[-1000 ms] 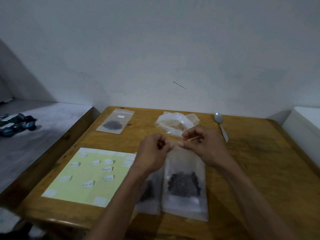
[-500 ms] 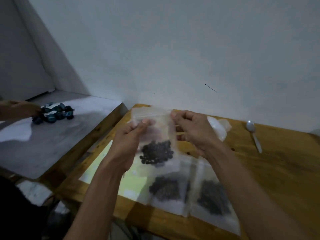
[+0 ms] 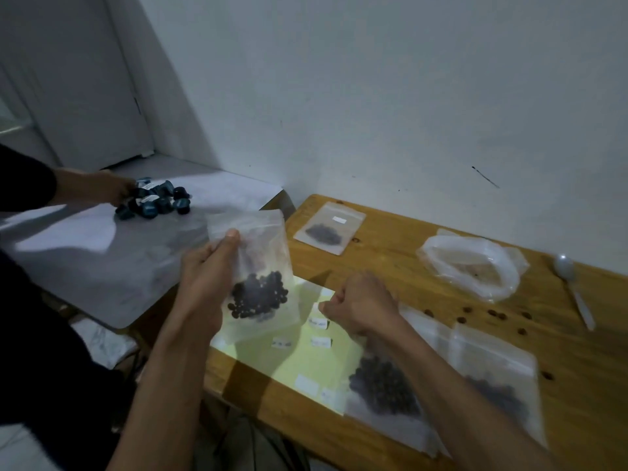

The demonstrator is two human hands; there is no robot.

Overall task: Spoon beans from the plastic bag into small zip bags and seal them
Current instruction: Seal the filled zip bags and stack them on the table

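The small zip bag [image 3: 258, 273], dark beans pooled at its bottom, hung upright over the table's [image 3: 390, 266] left edge, now gripped by the left hand [image 3: 207, 283] alone, thumb pressed near its top. Half a second before, both hands pinched it. The right hand [image 3: 360, 302] had let go and dropped, curled shut, onto the yellow label sheet [image 3: 295, 362], beside two filled bags [image 3: 492, 379]
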